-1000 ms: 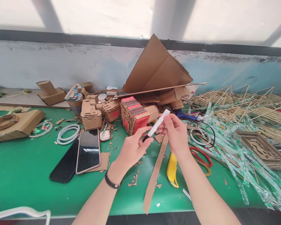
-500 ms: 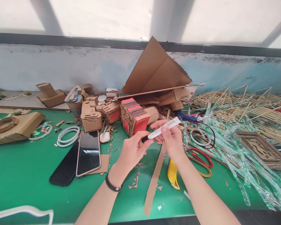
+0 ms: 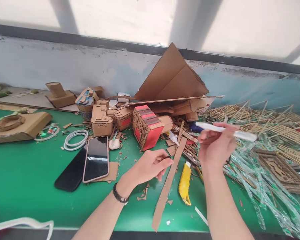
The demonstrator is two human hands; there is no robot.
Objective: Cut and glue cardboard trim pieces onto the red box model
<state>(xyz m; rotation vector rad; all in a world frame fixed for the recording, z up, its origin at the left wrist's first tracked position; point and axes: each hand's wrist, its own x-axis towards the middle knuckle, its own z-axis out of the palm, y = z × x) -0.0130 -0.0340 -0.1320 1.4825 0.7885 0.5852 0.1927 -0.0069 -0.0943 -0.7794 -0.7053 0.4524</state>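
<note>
My right hand [image 3: 215, 146] grips a white marker pen [image 3: 240, 135] and holds it level above the green table [image 3: 27, 173], its ends pointing left and right. My left hand [image 3: 152, 165] hovers lower and to the left, apart from the pen. Its thumb and fingers pinch a small dark cap that barely shows. Just under the left fingertips lies a long cardboard strip [image 3: 165, 193]. A yellow utility knife [image 3: 184, 180] rests between my two forearms. Behind the hands stands a red and brown cardboard house [image 3: 147, 128].
A phone [image 3: 96, 158] lies on a black case [image 3: 70, 173] at the left, near a white cable coil [image 3: 76, 140] and small cardboard models [image 3: 101, 120]. Large cardboard sheets [image 3: 170, 80] lean on the wall. Bamboo stick frames [image 3: 265, 116] and plastic wrappers [image 3: 252, 166] fill the right side.
Both hands held the pen together before. They have pulled apart: my right hand swung the pen up and to the right, my left hand dropped toward the cardboard strip with the cap.
</note>
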